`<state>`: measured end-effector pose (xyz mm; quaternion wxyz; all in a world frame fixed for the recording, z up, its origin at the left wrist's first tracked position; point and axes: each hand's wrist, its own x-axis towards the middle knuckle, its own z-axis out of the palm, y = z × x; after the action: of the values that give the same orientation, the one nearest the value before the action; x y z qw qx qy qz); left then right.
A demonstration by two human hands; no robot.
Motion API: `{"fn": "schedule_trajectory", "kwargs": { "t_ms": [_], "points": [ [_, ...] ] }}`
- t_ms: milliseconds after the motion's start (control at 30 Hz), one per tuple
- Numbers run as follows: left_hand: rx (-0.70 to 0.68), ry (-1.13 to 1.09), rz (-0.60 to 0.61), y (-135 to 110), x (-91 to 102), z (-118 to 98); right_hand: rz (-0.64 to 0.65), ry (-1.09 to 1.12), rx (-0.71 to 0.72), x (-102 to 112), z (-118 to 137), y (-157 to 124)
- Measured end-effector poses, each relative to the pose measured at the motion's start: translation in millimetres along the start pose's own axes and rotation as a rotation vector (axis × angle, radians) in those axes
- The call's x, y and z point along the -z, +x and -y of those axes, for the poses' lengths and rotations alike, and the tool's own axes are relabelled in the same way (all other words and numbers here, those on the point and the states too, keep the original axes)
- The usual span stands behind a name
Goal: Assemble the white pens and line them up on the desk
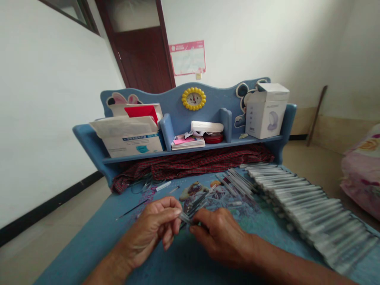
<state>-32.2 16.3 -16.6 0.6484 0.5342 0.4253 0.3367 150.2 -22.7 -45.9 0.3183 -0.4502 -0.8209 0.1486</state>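
Observation:
Both my hands meet low in the middle of the blue desk [89,241]. My left hand [154,229] pinches the end of a thin clear pen tube [190,211] between thumb and fingers. My right hand [219,235] is closed around the same tube and some small part I cannot make out. Just beyond the hands lie several loose pen parts [234,184]. A thin dark refill [132,209] lies on the desk to the left of my left hand.
A long row of several finished pens [308,206] runs along the desk's right side. Behind stands a blue shelf [192,148] with a mask box [133,144], papers, a yellow clock [193,99] and a white carton [265,111]. Checked red cloth [196,164] lies under the shelf.

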Motion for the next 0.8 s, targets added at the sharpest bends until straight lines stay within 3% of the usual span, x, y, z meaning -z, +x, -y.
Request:
{"fn": "schedule_trajectory", "kwargs": {
  "t_ms": [200, 333, 533, 667, 800],
  "points": [
    [-0.024, 0.026, -0.029, -2, -4.3, -3, -0.003, -0.09, 0.035, 7, -2, 4],
    [-0.056, 0.059, -0.083, -3, -0.8, -9, 0.009, -0.181, 0.075, 23, -6, 9],
    [-0.084, 0.21, -0.167, -3, 7.4, -16, 0.057, -0.302, 0.016, 85, -32, 10],
    [-0.105, 0.446, -0.179, -2, 16.3, -17, 0.094, -0.462, -0.129, 136, -75, -9],
    [-0.15, 0.646, -0.302, -4, 20.6, -13, 0.054, -0.511, -0.269, 169, -119, -36]
  ]
}}
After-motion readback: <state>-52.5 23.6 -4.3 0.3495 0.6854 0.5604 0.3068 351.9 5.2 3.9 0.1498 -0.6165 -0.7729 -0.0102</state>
